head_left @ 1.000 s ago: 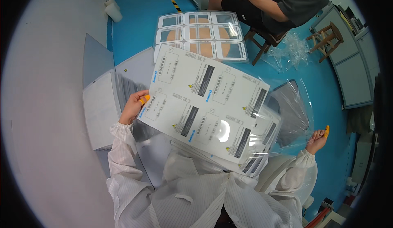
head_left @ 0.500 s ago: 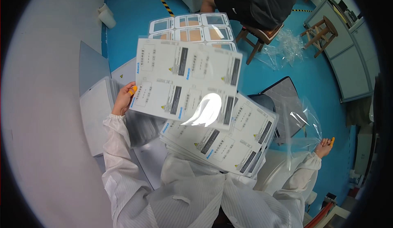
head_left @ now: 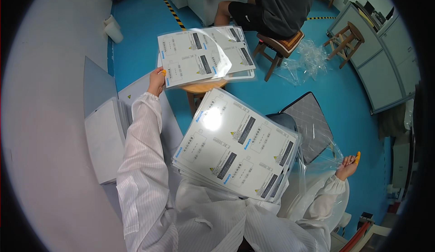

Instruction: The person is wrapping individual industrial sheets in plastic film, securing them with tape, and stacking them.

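My left hand [head_left: 156, 81], an orange cover on one finger, grips the near-left corner of a printed label sheet [head_left: 183, 66]. That sheet lies over or just above framed sheets on a round wooden stool [head_left: 206, 87] ahead; whether it touches them I cannot tell. On my lap rests a stack of similar glossy sheets [head_left: 213, 159], white with dark blocks and yellow triangles. Out to the right, my right hand [head_left: 347, 167], also with an orange finger cover, is closed on crumpled clear plastic film [head_left: 312, 184], which trails back beside the stack.
White panels [head_left: 103, 139] lean on the left beside the wall. A seated person [head_left: 283, 9] is beyond the stool. Loose clear film [head_left: 308, 62] lies on the blue floor, near another wooden stool [head_left: 346, 41] and grey cabinets [head_left: 385, 62]. A quilted grey pad [head_left: 306, 120] is right of my lap.
My left hand has carried the label sheet forward from above the lap stack to over the stool, covering most of the framed sheets there. My right hand has shifted slightly left with the film.
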Demonstrator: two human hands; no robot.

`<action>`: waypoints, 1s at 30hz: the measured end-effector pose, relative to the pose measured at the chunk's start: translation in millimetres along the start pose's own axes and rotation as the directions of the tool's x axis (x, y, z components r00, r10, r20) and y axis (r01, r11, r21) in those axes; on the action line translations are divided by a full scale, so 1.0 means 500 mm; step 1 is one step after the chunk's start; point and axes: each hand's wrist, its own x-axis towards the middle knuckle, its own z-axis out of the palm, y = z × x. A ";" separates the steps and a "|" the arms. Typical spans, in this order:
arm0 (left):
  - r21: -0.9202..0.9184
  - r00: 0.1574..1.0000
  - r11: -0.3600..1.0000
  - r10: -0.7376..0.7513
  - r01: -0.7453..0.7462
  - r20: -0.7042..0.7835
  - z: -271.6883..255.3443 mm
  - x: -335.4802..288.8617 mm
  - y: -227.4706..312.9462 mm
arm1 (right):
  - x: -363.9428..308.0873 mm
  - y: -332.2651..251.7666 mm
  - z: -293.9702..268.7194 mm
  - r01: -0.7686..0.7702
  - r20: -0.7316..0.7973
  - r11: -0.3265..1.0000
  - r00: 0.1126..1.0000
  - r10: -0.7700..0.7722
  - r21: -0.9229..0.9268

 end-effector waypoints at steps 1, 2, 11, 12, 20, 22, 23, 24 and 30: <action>-0.005 1.000 1.000 0.004 -0.004 0.000 0.005 0.009 -0.002 | -0.008 -0.010 0.010 0.004 0.004 1.000 1.000 -0.004 0.004; 0.067 1.000 0.998 0.012 -0.011 -0.028 0.007 0.018 -0.004 | -0.014 -0.018 0.020 0.004 0.001 1.000 1.000 -0.004 0.003; 0.219 0.991 0.975 0.065 -0.039 -0.115 -0.010 0.068 -0.027 | -0.040 -0.028 0.024 0.008 0.050 0.999 0.999 -0.007 -0.033; 0.212 0.990 0.977 0.066 -0.039 -0.121 -0.015 0.074 -0.033 | -0.046 -0.028 0.032 0.006 0.061 1.000 0.998 -0.005 -0.029; 0.067 0.990 0.998 0.020 -0.011 -0.137 -0.003 0.079 -0.036 | -0.128 -0.056 0.133 -0.017 0.184 1.000 0.983 0.017 -0.004; 0.075 0.991 0.997 0.020 -0.010 -0.134 0.011 0.069 -0.030 | -0.152 -0.064 0.158 -0.018 0.214 1.000 0.976 0.021 -0.018; 0.070 0.992 0.998 0.010 -0.001 -0.128 0.014 0.062 -0.027 | -0.162 -0.067 0.169 -0.012 0.233 1.000 0.972 0.016 -0.020; 0.065 0.992 0.998 0.001 0.007 -0.125 0.013 0.056 -0.024 | -0.171 -0.068 0.178 -0.008 0.253 1.000 0.967 0.012 -0.019; -0.064 0.999 0.998 0.018 -0.020 -0.043 -0.006 0.032 -0.010 | -0.217 -0.064 0.220 -0.055 0.371 0.998 0.926 0.063 -0.032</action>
